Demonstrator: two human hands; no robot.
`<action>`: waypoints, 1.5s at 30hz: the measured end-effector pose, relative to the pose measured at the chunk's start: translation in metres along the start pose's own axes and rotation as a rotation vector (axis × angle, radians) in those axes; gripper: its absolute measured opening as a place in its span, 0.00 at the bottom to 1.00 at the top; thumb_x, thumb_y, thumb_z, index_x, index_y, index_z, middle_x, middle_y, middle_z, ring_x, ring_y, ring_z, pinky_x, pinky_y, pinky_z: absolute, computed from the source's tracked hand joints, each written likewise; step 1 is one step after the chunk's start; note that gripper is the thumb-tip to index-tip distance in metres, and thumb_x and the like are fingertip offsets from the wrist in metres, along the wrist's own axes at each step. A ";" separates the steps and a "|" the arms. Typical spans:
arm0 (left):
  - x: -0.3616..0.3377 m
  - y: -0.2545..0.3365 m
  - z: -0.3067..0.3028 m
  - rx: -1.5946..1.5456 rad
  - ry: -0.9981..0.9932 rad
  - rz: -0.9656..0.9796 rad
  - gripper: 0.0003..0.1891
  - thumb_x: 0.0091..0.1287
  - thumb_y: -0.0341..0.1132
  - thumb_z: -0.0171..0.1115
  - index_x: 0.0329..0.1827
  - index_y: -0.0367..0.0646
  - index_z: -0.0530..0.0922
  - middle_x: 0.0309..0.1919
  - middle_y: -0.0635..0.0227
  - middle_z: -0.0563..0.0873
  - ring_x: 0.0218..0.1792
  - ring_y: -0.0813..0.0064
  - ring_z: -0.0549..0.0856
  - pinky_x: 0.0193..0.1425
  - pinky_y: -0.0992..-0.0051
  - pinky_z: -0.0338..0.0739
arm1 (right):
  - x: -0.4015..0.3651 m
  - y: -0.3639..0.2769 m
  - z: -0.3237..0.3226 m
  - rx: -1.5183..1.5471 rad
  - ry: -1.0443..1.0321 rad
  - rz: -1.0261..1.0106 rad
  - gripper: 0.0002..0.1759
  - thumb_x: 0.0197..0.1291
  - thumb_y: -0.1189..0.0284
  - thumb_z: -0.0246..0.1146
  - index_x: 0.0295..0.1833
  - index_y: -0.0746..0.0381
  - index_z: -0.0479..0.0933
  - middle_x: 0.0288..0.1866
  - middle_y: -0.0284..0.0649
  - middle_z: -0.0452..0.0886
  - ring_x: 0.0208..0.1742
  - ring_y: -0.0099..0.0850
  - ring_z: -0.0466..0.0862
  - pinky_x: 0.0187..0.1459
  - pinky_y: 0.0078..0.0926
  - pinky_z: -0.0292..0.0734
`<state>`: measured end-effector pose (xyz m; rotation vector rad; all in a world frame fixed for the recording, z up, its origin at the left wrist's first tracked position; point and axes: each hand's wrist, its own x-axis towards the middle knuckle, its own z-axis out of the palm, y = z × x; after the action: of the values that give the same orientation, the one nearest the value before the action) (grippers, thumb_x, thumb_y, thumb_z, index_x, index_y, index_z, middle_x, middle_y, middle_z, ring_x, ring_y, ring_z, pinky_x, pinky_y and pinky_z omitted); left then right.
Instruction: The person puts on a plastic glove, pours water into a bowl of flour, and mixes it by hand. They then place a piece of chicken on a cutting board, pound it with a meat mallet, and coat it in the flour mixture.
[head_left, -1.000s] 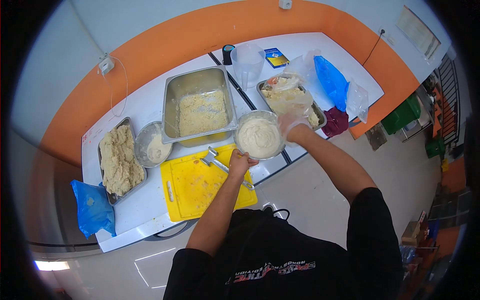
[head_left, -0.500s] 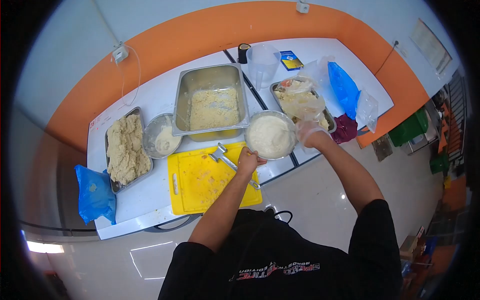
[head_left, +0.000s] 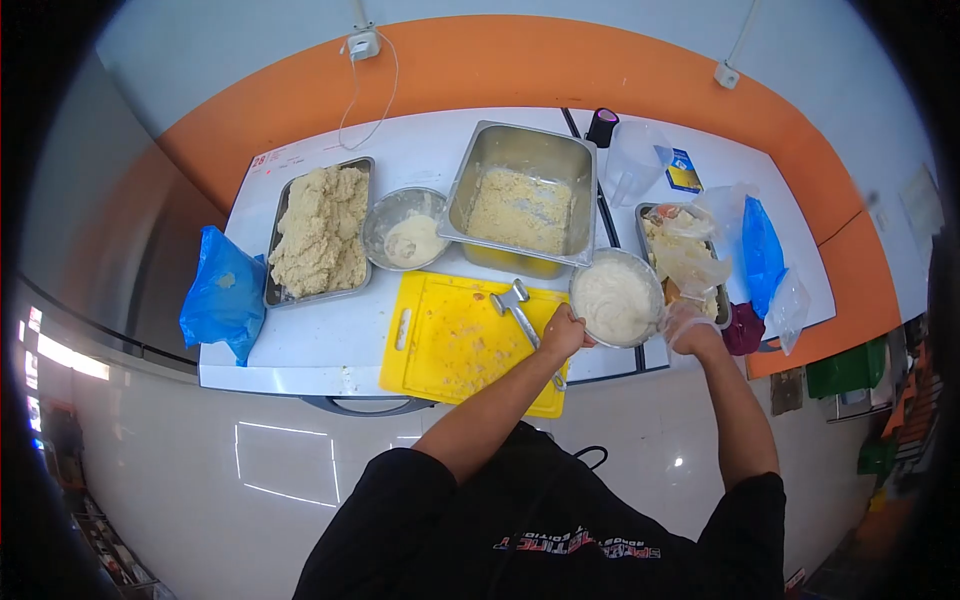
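Note:
A metal bowl [head_left: 616, 298] full of pale, flour-like powder sits at the table's front edge. My left hand [head_left: 565, 334] is closed at its lower left rim, thumb and fingers gripping the edge. In a clear plastic glove, my right hand [head_left: 690, 328] is at the bowl's right rim with its fingers curled; part of its grip is hidden. Just left of the bowl, a metal meat mallet [head_left: 515, 302] lies on a yellow cutting board [head_left: 455, 335] strewn with crumbs, its handle partly behind my left forearm. A deep steel pan [head_left: 585, 205] with crumbly coating stands behind.
Left are a tray of breaded pieces [head_left: 320, 230], a smaller powder bowl [head_left: 380, 215] and a blue bag [head_left: 225, 295]. Right are a tray with plastic-covered food [head_left: 690, 255], a clear jug [head_left: 638, 160], a blue plastic bag [head_left: 762, 255] and a dark red cloth [head_left: 743, 330].
The camera view has turned left, so the table appears farther right. My right hand has come from beside the food tray down to the bowl's lower right rim. My left hand stays at the bowl.

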<state>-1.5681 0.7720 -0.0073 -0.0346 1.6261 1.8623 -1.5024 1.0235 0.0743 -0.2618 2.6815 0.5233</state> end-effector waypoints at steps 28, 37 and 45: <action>0.000 -0.002 0.005 -0.050 -0.059 -0.109 0.07 0.75 0.29 0.49 0.43 0.44 0.58 0.33 0.45 0.86 0.36 0.56 0.90 0.31 0.72 0.84 | 0.000 -0.031 -0.013 0.499 0.098 0.038 0.14 0.59 0.67 0.56 0.37 0.64 0.84 0.39 0.55 0.83 0.46 0.49 0.84 0.50 0.40 0.78; 0.000 0.001 0.004 -0.071 -0.074 -0.115 0.07 0.74 0.26 0.48 0.43 0.42 0.58 0.36 0.45 0.82 0.35 0.54 0.89 0.37 0.65 0.87 | -0.026 -0.024 -0.055 0.502 0.125 0.386 0.12 0.54 0.73 0.60 0.39 0.69 0.83 0.44 0.55 0.84 0.45 0.48 0.85 0.47 0.38 0.80; -0.006 0.012 0.006 -0.062 -0.111 -0.133 0.07 0.73 0.23 0.48 0.44 0.39 0.58 0.39 0.44 0.79 0.34 0.54 0.88 0.44 0.59 0.89 | 0.001 -0.020 -0.035 0.865 0.212 0.089 0.15 0.56 0.70 0.56 0.39 0.68 0.84 0.45 0.58 0.84 0.46 0.50 0.85 0.49 0.39 0.79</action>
<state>-1.5671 0.7745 0.0068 -0.0631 1.4553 1.7805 -1.5099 0.9912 0.0971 0.0597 2.8373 -0.6851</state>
